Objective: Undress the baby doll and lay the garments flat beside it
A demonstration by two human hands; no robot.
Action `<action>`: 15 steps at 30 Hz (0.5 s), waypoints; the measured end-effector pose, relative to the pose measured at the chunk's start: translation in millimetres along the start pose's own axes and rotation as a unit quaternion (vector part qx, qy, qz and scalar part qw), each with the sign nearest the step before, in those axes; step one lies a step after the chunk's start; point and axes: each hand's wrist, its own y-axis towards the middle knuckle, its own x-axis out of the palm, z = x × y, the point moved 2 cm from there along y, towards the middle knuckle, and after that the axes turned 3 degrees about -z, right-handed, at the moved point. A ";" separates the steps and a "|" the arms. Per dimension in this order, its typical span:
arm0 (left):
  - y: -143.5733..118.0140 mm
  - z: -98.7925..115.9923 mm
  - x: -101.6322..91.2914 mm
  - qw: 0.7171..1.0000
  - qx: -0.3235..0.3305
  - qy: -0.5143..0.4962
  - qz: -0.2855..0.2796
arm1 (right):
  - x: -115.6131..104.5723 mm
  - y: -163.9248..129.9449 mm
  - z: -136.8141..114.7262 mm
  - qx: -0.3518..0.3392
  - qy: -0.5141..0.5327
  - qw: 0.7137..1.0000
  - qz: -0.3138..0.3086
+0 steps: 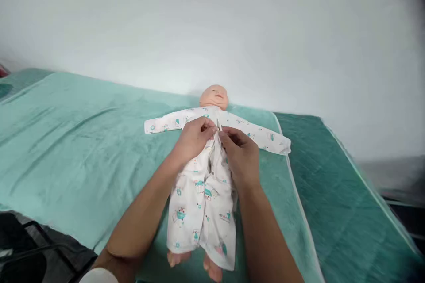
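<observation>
A baby doll (pixel 214 96) lies on its back on a light green blanket (pixel 83 141), head toward the wall, bare feet toward me. It wears a white romper (pixel 199 203) printed with small teal pictures, sleeves spread out to both sides. My left hand (pixel 193 138) pinches the left edge of the romper's front opening at the doll's chest. My right hand (pixel 239 154) pinches the right edge of the same opening, fingertips almost touching those of the left hand.
The blanket covers a darker green mattress (pixel 335 194) that shows on the right. A white wall (pixel 232 31) runs behind the bed. A dark object (pixel 20 252) sits at the lower left below the bed edge.
</observation>
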 end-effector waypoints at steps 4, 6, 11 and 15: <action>0.3 -4.6 0.7 1.000 0.001 -0.015 0.004 | -0.9 -0.6 2.1 -0.002 0.019 1.000 -0.025; 0.1 -6.7 0.8 0.999 -0.006 -0.046 -0.001 | -0.2 -0.2 2.3 -0.010 0.017 0.999 -0.047; -1.2 -9.6 0.0 0.995 -0.008 -0.100 0.000 | 1.7 2.3 1.6 -0.025 -0.028 0.996 -0.087; -2.1 -10.2 -0.8 0.990 -0.018 -0.137 -0.015 | 1.2 3.8 0.3 -0.010 -0.055 0.993 -0.100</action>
